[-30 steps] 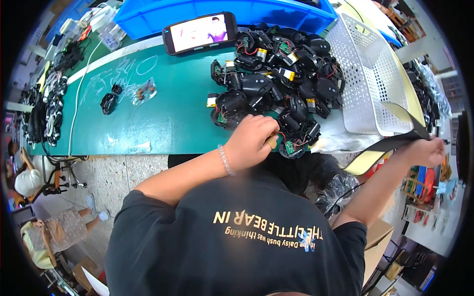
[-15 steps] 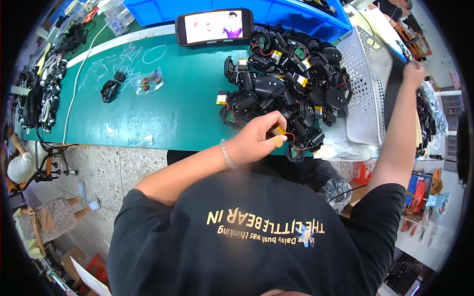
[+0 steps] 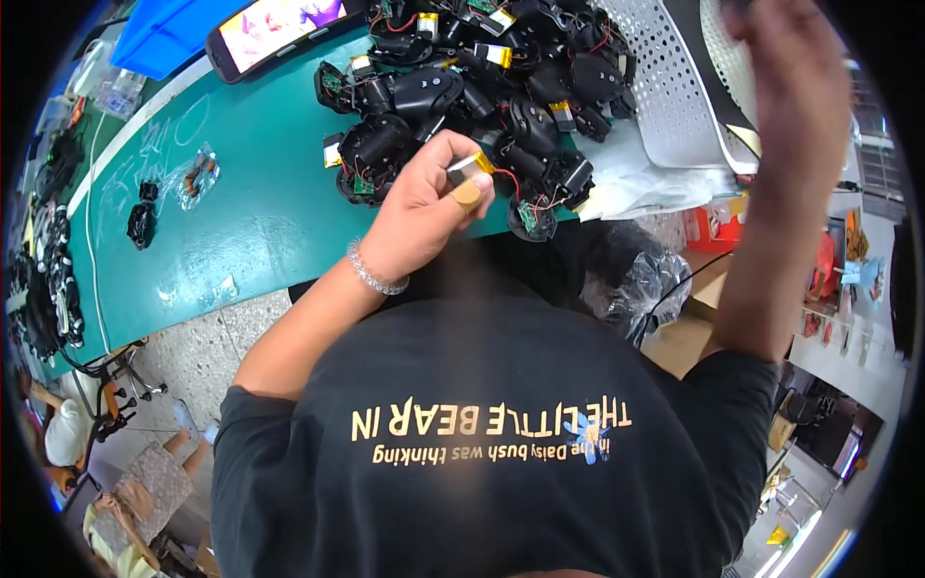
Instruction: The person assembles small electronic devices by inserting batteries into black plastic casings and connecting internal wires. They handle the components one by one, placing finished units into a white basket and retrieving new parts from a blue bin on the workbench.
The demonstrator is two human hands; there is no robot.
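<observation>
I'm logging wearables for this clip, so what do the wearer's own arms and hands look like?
Short black sleeves leave both forearms bare. The left hand has a clear, beaded-looking bracelet at its wrist and a tan cover on the thumb. The right hand is blurred; no glove or bracelet shows there.

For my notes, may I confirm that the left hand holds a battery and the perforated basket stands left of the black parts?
Not quite: the head view shows the perforated basket right of the black parts. The left hand holds the battery.
</observation>
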